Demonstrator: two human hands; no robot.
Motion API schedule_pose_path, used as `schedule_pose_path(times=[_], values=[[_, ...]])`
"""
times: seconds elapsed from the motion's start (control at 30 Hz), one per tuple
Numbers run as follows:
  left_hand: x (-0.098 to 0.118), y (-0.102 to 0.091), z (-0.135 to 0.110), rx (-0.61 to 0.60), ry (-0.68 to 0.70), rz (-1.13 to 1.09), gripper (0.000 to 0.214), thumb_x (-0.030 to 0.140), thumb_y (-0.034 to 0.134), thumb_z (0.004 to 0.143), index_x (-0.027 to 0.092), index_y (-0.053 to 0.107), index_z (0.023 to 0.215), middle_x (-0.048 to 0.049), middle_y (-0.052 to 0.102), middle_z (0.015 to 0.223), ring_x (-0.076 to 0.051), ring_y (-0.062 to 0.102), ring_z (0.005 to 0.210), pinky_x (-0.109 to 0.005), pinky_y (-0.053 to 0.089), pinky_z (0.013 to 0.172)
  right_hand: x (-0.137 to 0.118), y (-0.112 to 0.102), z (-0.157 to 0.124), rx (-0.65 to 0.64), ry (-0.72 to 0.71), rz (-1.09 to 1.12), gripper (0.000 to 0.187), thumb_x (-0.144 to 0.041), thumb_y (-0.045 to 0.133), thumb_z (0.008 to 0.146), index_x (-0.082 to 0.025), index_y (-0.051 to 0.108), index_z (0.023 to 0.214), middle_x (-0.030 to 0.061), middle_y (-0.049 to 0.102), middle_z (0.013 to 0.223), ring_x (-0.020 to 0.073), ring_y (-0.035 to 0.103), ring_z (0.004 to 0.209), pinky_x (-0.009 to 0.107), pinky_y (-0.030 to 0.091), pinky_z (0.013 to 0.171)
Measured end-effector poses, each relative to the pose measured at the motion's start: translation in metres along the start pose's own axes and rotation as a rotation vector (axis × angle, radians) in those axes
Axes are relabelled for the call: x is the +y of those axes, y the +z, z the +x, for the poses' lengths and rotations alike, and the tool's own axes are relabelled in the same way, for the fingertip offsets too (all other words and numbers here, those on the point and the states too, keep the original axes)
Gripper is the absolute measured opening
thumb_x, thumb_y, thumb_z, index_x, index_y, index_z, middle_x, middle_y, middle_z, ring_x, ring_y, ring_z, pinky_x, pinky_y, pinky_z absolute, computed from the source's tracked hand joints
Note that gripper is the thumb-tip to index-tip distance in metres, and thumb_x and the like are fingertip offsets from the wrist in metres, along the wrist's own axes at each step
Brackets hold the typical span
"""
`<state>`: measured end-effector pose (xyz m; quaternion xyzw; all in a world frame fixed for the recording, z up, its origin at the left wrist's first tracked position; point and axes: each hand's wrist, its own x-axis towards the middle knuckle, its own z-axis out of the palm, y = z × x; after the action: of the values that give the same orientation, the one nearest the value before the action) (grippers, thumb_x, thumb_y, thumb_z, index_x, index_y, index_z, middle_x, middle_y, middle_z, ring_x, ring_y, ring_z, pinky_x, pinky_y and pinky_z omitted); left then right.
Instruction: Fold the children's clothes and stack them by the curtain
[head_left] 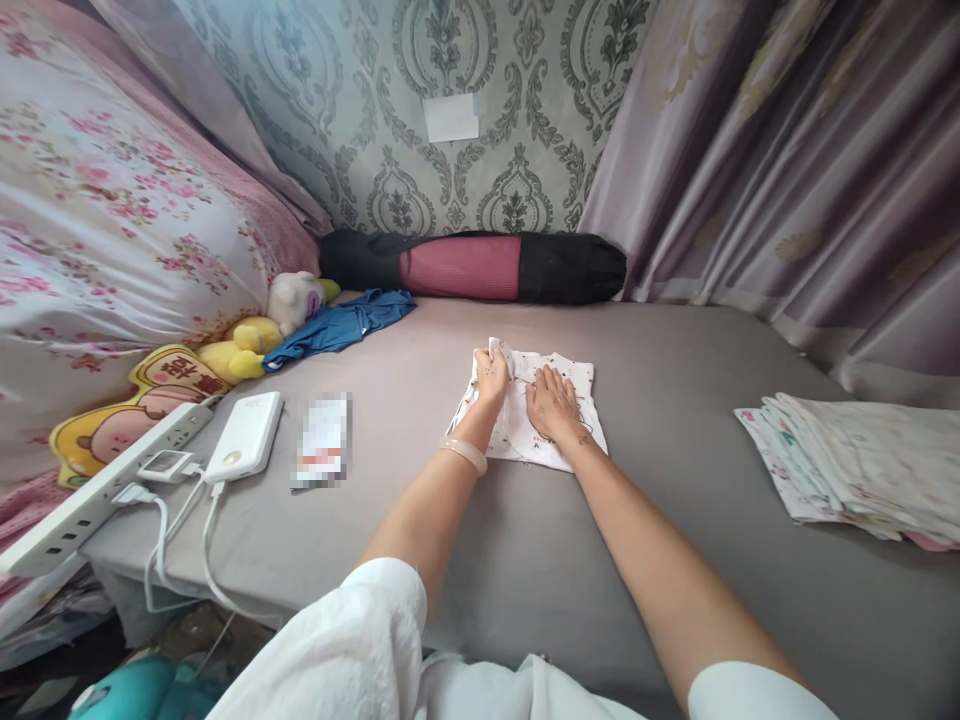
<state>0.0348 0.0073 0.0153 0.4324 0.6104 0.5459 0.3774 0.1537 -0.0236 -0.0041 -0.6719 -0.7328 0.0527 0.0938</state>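
Observation:
A small white printed garment (pixel 570 385) lies partly folded on the grey bed sheet (pixel 660 520), straight ahead of me. My left hand (pixel 491 375) is closed on the garment's upper left edge, which stands lifted between its fingers. My right hand (pixel 553 402) rests flat on the middle of the cloth, fingers spread and pressing it down. A pale bracelet sits on my left wrist.
A stack of folded printed cloths (pixel 862 465) lies at the right. A blue garment (pixel 341 325), plush toys (pixel 247 345), a white power bank (pixel 245 436) with cables, a power strip (pixel 105 480) and a small packet (pixel 322 440) sit at the left. A black-and-pink roll (pixel 472 265) lies against the wall.

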Motion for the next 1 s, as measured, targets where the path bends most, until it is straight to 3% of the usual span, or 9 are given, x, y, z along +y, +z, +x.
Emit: schedule_pose_path(times=[0.1, 0.23, 0.37, 0.53, 0.67, 0.77, 0.87, 0.93, 1.0], values=[[0.000, 0.004, -0.008, -0.041, 0.115, 0.089, 0.024, 0.039, 0.032, 0.103, 0.022, 0.043, 0.090, -0.0044, 0.057, 0.094, -0.015, 0.058, 0.092, -0.028, 0.045, 0.084, -0.001, -0.002, -0.002, -0.005, -0.009, -0.004, 0.060, -0.033, 0.019, 0.102, -0.004, 0.032, 0.153, 0.0127, 0.025, 0.162, 0.0252, 0.018, 0.150, 0.044, 0.010, 0.122], [-0.001, 0.010, -0.012, -0.190, 0.266, 0.255, 0.028, 0.036, 0.030, 0.103, 0.022, 0.046, 0.086, -0.0051, 0.060, 0.092, -0.017, 0.059, 0.091, -0.029, 0.044, 0.085, -0.003, -0.007, -0.003, -0.031, 0.000, -0.003, 0.060, -0.033, 0.018, 0.102, -0.003, 0.032, 0.153, 0.0135, 0.025, 0.162, 0.0257, 0.017, 0.151, 0.044, 0.009, 0.122], [-0.006, 0.011, -0.011, -0.252, 0.383, 0.418, 0.028, 0.034, 0.028, 0.103, 0.022, 0.051, 0.093, -0.0067, 0.064, 0.094, -0.019, 0.060, 0.092, -0.031, 0.044, 0.086, -0.004, -0.008, -0.002, -0.060, -0.001, -0.014, 0.059, -0.031, 0.018, 0.102, 0.000, 0.039, 0.148, 0.0187, 0.029, 0.160, 0.0263, 0.016, 0.151, 0.045, 0.009, 0.121], [-0.012, -0.003, -0.006, -0.207, 0.454, 0.696, 0.025, 0.009, 0.039, 0.090, 0.016, 0.053, 0.110, -0.0144, 0.065, 0.110, -0.024, 0.059, 0.108, -0.036, 0.043, 0.097, -0.002, -0.006, -0.003, -0.007, -0.042, -0.015, 0.058, -0.031, 0.020, 0.102, 0.000, 0.041, 0.146, 0.0205, 0.031, 0.159, 0.0287, 0.020, 0.149, 0.045, 0.010, 0.121], [-0.016, -0.017, -0.002, -0.144, 0.525, 0.890, 0.036, 0.004, 0.045, 0.079, 0.012, 0.053, 0.113, -0.0179, 0.064, 0.118, -0.027, 0.055, 0.120, -0.042, 0.032, 0.110, 0.002, -0.017, -0.001, -0.071, -0.058, 0.022, 0.057, -0.033, 0.024, 0.102, 0.000, 0.041, 0.145, 0.0205, 0.030, 0.159, 0.0287, 0.020, 0.149, 0.045, 0.012, 0.121], [-0.019, -0.021, -0.001, -0.050, 0.502, 0.932, 0.039, 0.003, 0.040, 0.081, 0.013, 0.053, 0.117, -0.0183, 0.064, 0.122, -0.027, 0.051, 0.129, -0.046, 0.027, 0.114, 0.008, -0.030, 0.002, -0.112, -0.048, 0.073, 0.049, -0.021, 0.031, 0.098, -0.004, 0.048, 0.140, 0.0179, 0.043, 0.152, 0.0258, 0.036, 0.142, 0.037, 0.025, 0.117], [-0.019, -0.020, -0.001, -0.031, 0.500, 0.960, 0.041, 0.005, 0.038, 0.084, 0.014, 0.052, 0.122, -0.0175, 0.062, 0.130, -0.026, 0.045, 0.137, -0.047, 0.023, 0.118, 0.010, -0.037, 0.004, 0.042, 0.057, 0.079, 0.045, -0.013, 0.032, 0.093, -0.006, 0.057, 0.129, 0.0188, 0.058, 0.136, 0.0260, 0.051, 0.129, 0.034, 0.036, 0.108], [-0.019, -0.018, -0.002, -0.096, 0.551, 0.997, 0.042, 0.007, 0.039, 0.086, 0.013, 0.050, 0.127, -0.0181, 0.058, 0.138, -0.025, 0.041, 0.141, -0.046, 0.019, 0.120, 0.008, -0.035, 0.005, 0.174, 0.058, 0.056, 0.046, -0.015, 0.030, 0.094, -0.005, 0.055, 0.132, 0.0199, 0.055, 0.139, 0.0275, 0.047, 0.132, 0.036, 0.033, 0.110], [-0.019, -0.015, -0.002, -0.188, 0.614, 1.033, 0.044, 0.009, 0.037, 0.089, 0.011, 0.048, 0.131, -0.0183, 0.052, 0.145, -0.025, 0.037, 0.143, -0.046, 0.016, 0.122, 0.005, -0.030, 0.008, 0.195, -0.054, 0.034, 0.050, -0.019, 0.027, 0.097, -0.006, 0.048, 0.141, 0.0177, 0.045, 0.151, 0.0269, 0.036, 0.142, 0.039, 0.025, 0.117]])
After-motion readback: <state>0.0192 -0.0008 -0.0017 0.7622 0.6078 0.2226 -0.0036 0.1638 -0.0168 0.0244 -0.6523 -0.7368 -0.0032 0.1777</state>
